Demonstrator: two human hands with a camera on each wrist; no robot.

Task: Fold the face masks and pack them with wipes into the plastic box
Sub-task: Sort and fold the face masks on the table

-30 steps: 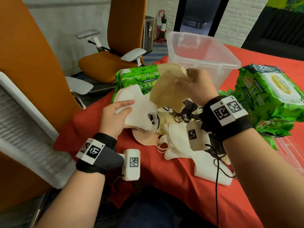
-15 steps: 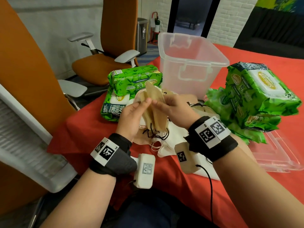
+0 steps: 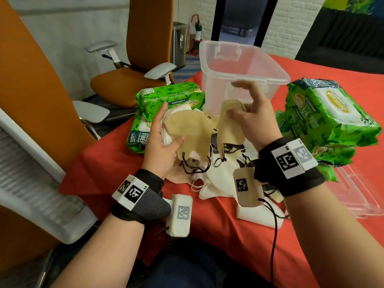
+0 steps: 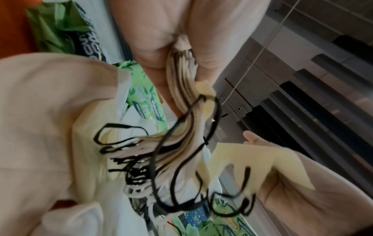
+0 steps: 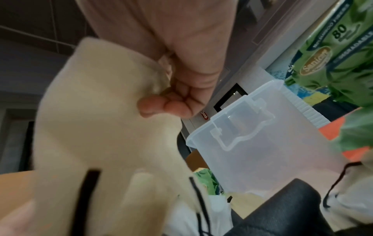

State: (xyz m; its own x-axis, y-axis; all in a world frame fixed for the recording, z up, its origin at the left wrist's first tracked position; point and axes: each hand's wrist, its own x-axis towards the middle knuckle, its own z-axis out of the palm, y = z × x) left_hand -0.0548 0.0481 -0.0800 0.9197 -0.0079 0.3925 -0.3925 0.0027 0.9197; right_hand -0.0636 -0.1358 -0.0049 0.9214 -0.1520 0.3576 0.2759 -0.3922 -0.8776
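So right now the left hand (image 3: 164, 148) is cradling a stack of folded face masks (image 3: 187, 129), thumb clamped over the tan one on top and fingers curled behind, black ear loops dangling off the bottom. The left wrist view shows the layered edges pinched between thumb and fingers pretty clearly.

The right hand (image 3: 251, 119) has one folded tan mask (image 3: 230, 121) pinched at its upper end, between the thumb and what looks like a curled finger or two, while the remaining fingers are splayed up toward the box. That mask hangs long axis roughly vertical, loops down.

The relation that matters: the single mask is just to the right of the stack, close but not touching as far as I can tell, and both sit in front of the clear plastic box (image 3: 276, 77), which looks empty from here. The right hand is the nearer one to the box.

My guess is the single mask goes onto the stack next, or straight into the box. Green wipes packs (image 3: 330, 119) wait on the red surface (image 3: 239, 246) on either side, with more unfolded masks (image 3: 216, 183) below the hands.
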